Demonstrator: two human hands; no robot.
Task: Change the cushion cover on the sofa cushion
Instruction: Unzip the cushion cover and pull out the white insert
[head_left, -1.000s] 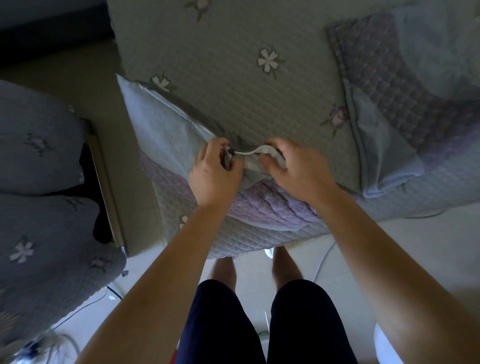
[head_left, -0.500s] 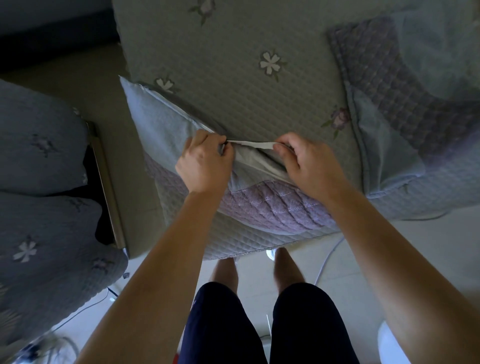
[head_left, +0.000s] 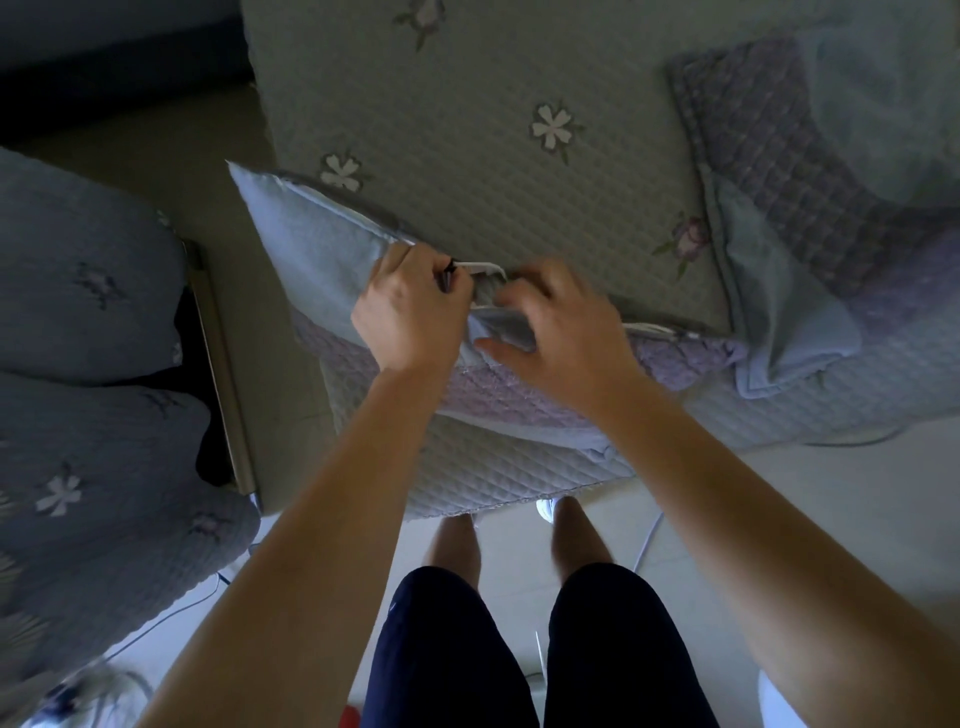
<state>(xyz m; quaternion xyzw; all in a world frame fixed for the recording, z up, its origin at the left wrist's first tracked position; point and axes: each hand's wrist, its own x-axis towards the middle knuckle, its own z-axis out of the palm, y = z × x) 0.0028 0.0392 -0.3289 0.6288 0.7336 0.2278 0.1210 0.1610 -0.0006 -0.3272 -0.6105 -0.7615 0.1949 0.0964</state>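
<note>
Quilted green sofa seat carries one cushion at its front edge, inside a blue and lilac cushion cover. Two hands meet at its zip. The left hand pinches the dark zip pull in its fingers, and the right hand grips the cover's edge just beside it. One spare lilac cover lies to the right.

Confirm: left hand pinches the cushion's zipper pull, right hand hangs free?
No. The head view shows the right hand gripping the cover fabric beside the zipper pull; the left hand does pinch that pull on the cushion.
</note>
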